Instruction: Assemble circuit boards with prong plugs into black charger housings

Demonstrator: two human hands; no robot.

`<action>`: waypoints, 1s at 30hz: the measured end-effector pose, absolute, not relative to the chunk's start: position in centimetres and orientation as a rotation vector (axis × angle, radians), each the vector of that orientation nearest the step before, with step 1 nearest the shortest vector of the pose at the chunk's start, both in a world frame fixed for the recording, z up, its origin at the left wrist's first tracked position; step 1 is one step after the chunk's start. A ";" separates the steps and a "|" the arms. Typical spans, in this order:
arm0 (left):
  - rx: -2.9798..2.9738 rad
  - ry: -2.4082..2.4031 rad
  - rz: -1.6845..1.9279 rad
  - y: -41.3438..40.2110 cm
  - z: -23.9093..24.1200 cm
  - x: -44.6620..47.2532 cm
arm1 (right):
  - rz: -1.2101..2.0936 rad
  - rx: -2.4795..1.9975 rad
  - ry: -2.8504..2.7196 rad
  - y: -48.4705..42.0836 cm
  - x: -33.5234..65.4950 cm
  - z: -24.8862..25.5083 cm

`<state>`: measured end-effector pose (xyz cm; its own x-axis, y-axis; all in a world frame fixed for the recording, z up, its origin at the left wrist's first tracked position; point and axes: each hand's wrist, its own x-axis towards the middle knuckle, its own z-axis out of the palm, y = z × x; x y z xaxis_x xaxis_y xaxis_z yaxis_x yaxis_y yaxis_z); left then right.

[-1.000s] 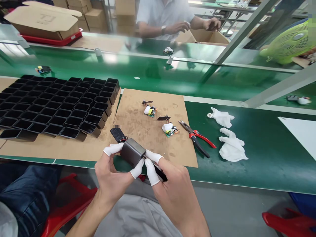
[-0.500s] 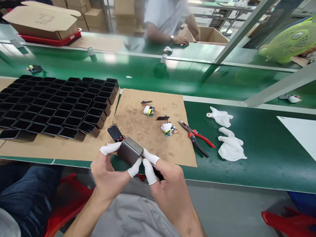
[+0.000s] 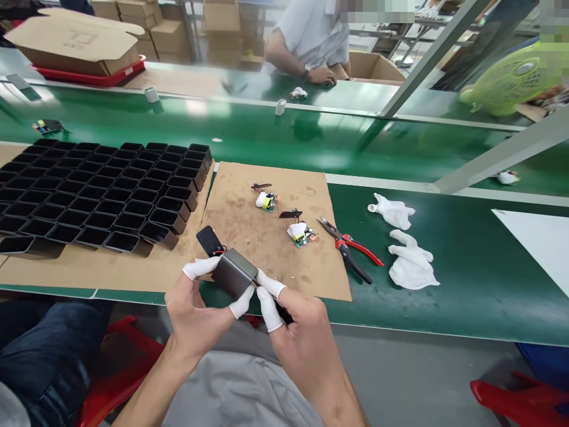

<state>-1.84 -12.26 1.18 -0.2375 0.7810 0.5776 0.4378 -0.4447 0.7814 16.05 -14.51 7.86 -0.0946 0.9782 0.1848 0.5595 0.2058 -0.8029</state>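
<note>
My left hand [image 3: 195,305] pinches a small dark grey box-shaped casing [image 3: 233,274] between thumb and forefinger, both in white finger cots. My right hand [image 3: 302,338] grips the casing's right end and a thin black part beneath it. A black flat piece [image 3: 208,239] joined by red wire sticks out behind the casing. Both hands hover over the near edge of the green bench. On the brown cardboard sheet [image 3: 249,237] lie two small circuit boards [image 3: 265,200] [image 3: 300,231] with white components.
A black tray of several empty cells [image 3: 102,190] fills the left. Red-handled pliers [image 3: 351,249] and two white gloves [image 3: 411,261] lie to the right. Across the green conveyor [image 3: 267,130] a person in white leans by a cardboard box [image 3: 373,65]. A green fan [image 3: 507,77] stands far right.
My hands with the casing shifted slightly left and away. Items on the conveyor drifted left. The person opposite pulled their arms back and leaned on the counter.
</note>
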 end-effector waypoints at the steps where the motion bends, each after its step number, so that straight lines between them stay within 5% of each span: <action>1: 1.719 1.473 1.733 -12.2 1.3 -1.8 | 0.724 -1.448 -1.752 -14.5 16.0 7.8; 11: 0.751 1.197 1.482 -9.8 4.2 -1.9 | 0.587 -1.563 -1.617 -14.4 19.1 8.6; 16: 0.630 1.108 1.461 -9.7 5.6 -1.6 | 0.433 -1.619 -1.645 -12.0 20.8 5.2; 24: 0.828 1.098 1.483 -9.9 5.1 -1.3 | 0.241 -1.683 -1.834 -10.2 21.5 0.6; 30: 1.625 1.771 1.520 -9.1 1.3 -1.1 | -0.026 -1.637 -1.865 -10.1 21.9 0.2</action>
